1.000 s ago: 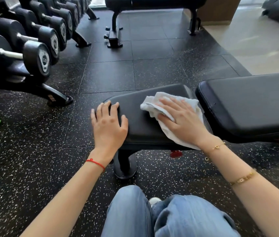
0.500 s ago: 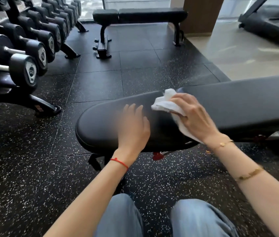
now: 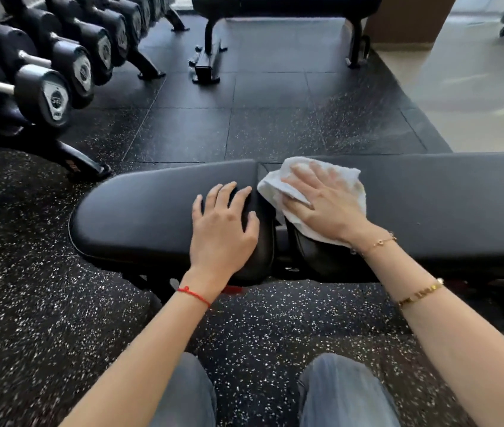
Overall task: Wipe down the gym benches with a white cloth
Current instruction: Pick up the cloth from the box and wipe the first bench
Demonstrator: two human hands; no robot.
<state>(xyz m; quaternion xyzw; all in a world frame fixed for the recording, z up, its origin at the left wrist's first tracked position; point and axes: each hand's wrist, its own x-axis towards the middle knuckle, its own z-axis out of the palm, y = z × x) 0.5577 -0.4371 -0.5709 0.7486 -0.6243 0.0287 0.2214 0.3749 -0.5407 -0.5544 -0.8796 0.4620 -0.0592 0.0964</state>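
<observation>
A gym floor of dark speckled rubber tiles stretches under a black padded bench, the worktop, which has two pads split by a gap. Over that gap's right side the right hand presses a white cloth flat, its grip wide, fingers straight and spread. Just left of the gap the left hand rests on the seat pad, fingers loosely spread, holding nothing. One cloth shows. A second bench stands well beyond the worktop, and a dumbbell rack stands to its far left.
</observation>
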